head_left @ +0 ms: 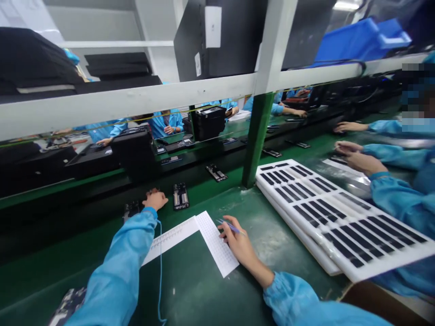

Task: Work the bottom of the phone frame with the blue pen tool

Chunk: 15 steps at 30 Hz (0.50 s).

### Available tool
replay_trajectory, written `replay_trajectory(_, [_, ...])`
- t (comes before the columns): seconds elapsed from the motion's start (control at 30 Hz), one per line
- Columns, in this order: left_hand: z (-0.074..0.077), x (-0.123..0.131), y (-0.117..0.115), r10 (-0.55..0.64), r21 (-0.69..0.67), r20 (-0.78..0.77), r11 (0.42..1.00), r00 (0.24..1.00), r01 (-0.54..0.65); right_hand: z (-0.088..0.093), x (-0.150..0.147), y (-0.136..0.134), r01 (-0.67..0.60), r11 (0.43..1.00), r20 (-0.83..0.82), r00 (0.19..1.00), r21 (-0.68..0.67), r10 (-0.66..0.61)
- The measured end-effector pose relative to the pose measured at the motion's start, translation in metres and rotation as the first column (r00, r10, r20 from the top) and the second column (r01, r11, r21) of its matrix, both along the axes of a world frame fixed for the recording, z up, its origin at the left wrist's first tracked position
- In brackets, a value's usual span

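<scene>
My left hand (155, 199) reaches forward to the dark conveyor belt, fingers curled over a small dark device that is mostly hidden under them. Another open phone body (180, 196) lies just right of it on the belt. My right hand (238, 241) rests on a white perforated strip (216, 242) on the green mat and pinches blue tweezers (231, 226). A second white strip (171, 237) meets the first at an angle. Both arms wear light blue sleeves, and a blue cord hangs from my left wrist.
A stack of white trays (336, 216) holding several dark slim parts lies at right. A green post (255, 136) stands beyond the mat. More phone parts (216, 172) ride the belt. A co-worker's hands (353, 156) work at right; others in blue sit across.
</scene>
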<state>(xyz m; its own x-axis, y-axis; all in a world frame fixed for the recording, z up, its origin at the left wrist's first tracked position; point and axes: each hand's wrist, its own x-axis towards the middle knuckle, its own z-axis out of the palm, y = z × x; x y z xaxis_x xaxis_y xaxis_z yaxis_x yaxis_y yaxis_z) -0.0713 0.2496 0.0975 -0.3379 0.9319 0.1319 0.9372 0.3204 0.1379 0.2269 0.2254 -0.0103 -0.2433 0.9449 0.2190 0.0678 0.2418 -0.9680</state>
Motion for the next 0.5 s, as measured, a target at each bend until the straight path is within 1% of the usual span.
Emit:
replay_trajectory(0.03, [-0.005, 0.001, 0.01, 0.035, -0.015, 0.0, 0.999, 0.999, -0.035, 0.0, 0.0, 0.001, -0.002, 1.0, -0.005, 1.0, 0.0, 0.002])
replay_trajectory(0.1, [-0.02, 0.012, 0.025, 0.075, -0.043, -0.002, 0.996, 0.997, -0.075, 0.001, 0.0, 0.001, -0.008, 1.0, 0.0, 1.0, 0.011, 0.008])
replay_trajectory(0.2, [-0.043, 0.041, 0.041, 0.029, -0.086, 0.022, 0.996, 0.999, -0.027, 0.002, 0.0, 0.0, -0.015, 1.0, 0.021, 1.0, 0.021, 0.014])
replay_trajectory(0.23, [-0.046, 0.05, 0.046, 0.011, -0.1, 0.035, 0.995, 0.999, -0.008, 0.003, 0.0, 0.0, -0.014, 1.0, 0.02, 1.0, 0.016, 0.013])
replay_trajectory(0.27, [-0.046, 0.058, 0.051, 0.005, -0.108, 0.047, 0.994, 0.999, 0.001, 0.003, 0.001, 0.0, -0.012, 1.0, 0.014, 1.0, 0.008, 0.012])
replay_trajectory(0.33, [-0.037, 0.068, 0.059, 0.013, -0.108, 0.063, 0.994, 0.998, -0.006, 0.003, 0.001, 0.0, -0.004, 1.0, -0.015, 1.0, -0.019, 0.004])
replay_trajectory(0.4, [-0.021, 0.072, 0.057, 0.006, -0.093, 0.071, 0.996, 0.997, 0.001, 0.003, 0.002, 0.001, 0.004, 0.998, -0.061, 0.998, -0.055, -0.007])
replay_trajectory(0.43, [-0.013, 0.074, 0.05, -0.014, -0.08, 0.071, 0.997, 0.997, 0.02, 0.004, 0.002, 0.001, 0.003, 0.997, -0.09, 0.996, -0.073, -0.009])
replay_trajectory(0.47, [-0.006, 0.076, 0.037, -0.047, -0.064, 0.065, 0.997, 0.997, 0.051, 0.004, 0.002, 0.002, -0.003, 0.996, -0.123, 0.992, -0.09, -0.008])
replay_trajectory(0.5, [-0.002, 0.08, 0.019, -0.089, -0.049, 0.058, 0.995, 0.994, 0.092, 0.006, 0.003, 0.003, -0.016, 0.994, -0.16, 0.987, -0.104, -0.001])
